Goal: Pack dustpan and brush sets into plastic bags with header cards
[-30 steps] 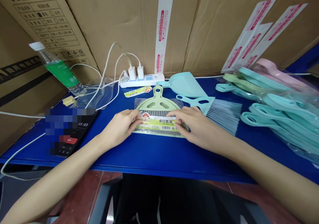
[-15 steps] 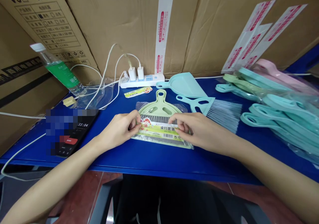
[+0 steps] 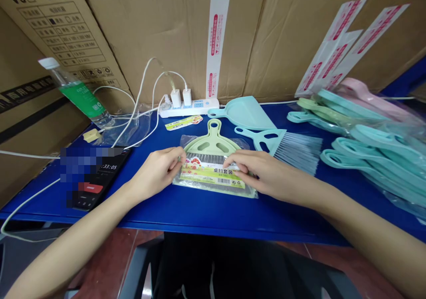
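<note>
A green dustpan and brush set (image 3: 213, 146) lies in a clear plastic bag on the blue table, handle pointing away. Across its dark bristles sits a yellow-green printed label (image 3: 213, 173). My left hand (image 3: 163, 171) is at the bag's left edge, thumb and fingers pinched on the plastic. On the right side of the bag, my right hand (image 3: 258, 170) has its fingers curled over the label's right part; what its fingertips hold is too small to make out. Just behind are an unwrapped light-blue dustpan (image 3: 248, 113) and a light-blue brush (image 3: 273, 141).
Bagged blue, green and pink dustpan sets (image 3: 372, 143) pile up at the right. At the left are a tilted bottle (image 3: 81, 98), a phone (image 3: 100, 179) and white cables. A power strip (image 3: 196, 107) and loose label (image 3: 184, 123) lie near the cardboard boxes (image 3: 173, 33).
My left hand has shifted slightly left along the bag's edge, and its fingers are closer together. The bag's lower left edge has moved a little left. My right hand has barely moved.
</note>
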`<state>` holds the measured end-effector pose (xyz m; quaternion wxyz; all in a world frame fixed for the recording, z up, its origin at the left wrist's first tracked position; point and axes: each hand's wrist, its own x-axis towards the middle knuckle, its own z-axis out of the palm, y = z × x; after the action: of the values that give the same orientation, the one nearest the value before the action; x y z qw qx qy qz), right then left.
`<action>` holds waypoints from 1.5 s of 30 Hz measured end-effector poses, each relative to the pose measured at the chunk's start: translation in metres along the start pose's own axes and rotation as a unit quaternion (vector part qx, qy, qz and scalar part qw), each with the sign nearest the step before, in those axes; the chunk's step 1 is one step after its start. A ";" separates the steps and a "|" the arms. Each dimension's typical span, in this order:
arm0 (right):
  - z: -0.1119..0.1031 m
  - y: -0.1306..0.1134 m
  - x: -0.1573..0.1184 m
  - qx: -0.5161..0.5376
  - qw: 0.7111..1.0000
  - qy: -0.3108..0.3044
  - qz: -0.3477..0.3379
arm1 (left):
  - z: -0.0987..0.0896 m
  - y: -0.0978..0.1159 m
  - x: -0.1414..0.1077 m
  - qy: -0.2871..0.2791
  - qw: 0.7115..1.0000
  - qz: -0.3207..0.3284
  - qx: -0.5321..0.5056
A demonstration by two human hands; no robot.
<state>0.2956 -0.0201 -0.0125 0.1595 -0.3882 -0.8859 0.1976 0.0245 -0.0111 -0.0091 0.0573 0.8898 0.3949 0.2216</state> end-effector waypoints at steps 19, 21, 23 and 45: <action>0.000 -0.010 0.000 -0.114 0.992 -0.054 -0.028 | 0.008 0.018 0.001 -0.090 0.962 0.154 0.205; 0.001 -0.009 0.000 -0.107 0.993 -0.053 -0.024 | 0.006 0.018 0.001 -0.098 0.955 0.169 0.222; 0.000 -0.009 0.000 -0.099 0.994 -0.053 -0.016 | 0.004 0.017 0.002 -0.100 0.952 0.184 0.224; 0.002 -0.008 -0.002 -0.138 0.988 -0.032 -0.058 | 0.000 0.011 0.004 -0.142 0.951 0.184 0.206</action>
<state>0.2917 -0.0272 -0.0106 0.0876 -0.3478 -0.9304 0.0760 0.0347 -0.0155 -0.0043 -0.1133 0.9618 0.2489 0.0138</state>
